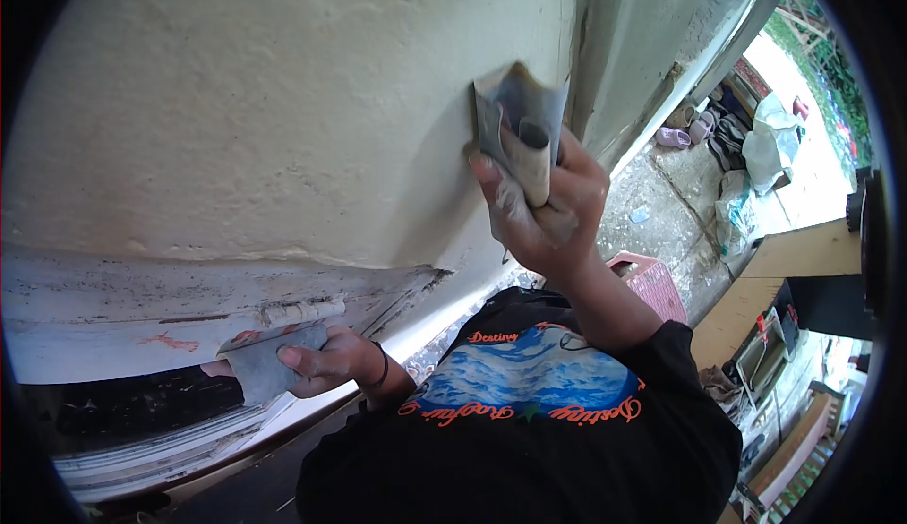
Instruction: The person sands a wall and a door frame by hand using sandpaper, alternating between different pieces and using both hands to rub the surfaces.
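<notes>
My right hand [553, 207] is closed round the rolled, tube-like handle of a grey putty knife [529, 99], its wide blade at the wall [283, 99] near the corner edge. Pale smears mark the fingers. Lower on the left, my left hand [335, 363] pinches a flat grey scraper plate [265, 370], thumb on top. That plate overlaps the white ledge [113, 302] under the wall, beside a reddish smear. The wall is cream, with bumps and a ragged lower edge.
A pale door frame [638, 42] borders the wall on the right. Beyond it are shoes [699, 127], a white bag [773, 141] and a pink basket [647, 288] on the concrete floor. Wooden furniture [803, 250] stands at the right. A dark opening [123, 406] lies below the ledge.
</notes>
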`<state>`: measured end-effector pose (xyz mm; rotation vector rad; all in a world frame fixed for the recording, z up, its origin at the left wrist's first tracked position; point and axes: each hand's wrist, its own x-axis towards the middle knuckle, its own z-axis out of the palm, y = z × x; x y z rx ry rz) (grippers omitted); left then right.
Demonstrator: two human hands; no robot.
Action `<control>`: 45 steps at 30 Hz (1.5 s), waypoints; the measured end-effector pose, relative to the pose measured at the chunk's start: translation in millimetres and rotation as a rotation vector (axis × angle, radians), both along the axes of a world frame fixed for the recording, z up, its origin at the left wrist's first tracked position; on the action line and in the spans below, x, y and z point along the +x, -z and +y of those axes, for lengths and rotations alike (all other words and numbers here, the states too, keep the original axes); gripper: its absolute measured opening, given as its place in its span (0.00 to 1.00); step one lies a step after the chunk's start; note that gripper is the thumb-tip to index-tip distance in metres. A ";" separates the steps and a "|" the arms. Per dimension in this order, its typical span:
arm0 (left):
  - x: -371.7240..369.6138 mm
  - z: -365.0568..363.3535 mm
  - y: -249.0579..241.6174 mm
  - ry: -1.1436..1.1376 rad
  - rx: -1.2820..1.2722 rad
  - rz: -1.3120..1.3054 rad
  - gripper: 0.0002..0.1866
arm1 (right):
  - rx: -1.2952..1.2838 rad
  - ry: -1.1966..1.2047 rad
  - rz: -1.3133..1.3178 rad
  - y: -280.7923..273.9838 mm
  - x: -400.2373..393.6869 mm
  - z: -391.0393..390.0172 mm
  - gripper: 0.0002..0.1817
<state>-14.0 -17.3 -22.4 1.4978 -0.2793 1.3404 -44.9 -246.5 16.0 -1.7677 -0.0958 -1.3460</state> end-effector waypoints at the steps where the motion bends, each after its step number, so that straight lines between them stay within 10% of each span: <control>1: 0.4 1.2 0.3 -0.007 0.007 0.000 0.38 | 0.014 -0.044 0.005 -11.2 -1.3 -2.7 0.14; 45: 8.5 -1.2 -0.5 -0.057 0.050 -0.084 0.36 | -0.117 0.041 -0.035 -83.9 10.0 -23.5 0.09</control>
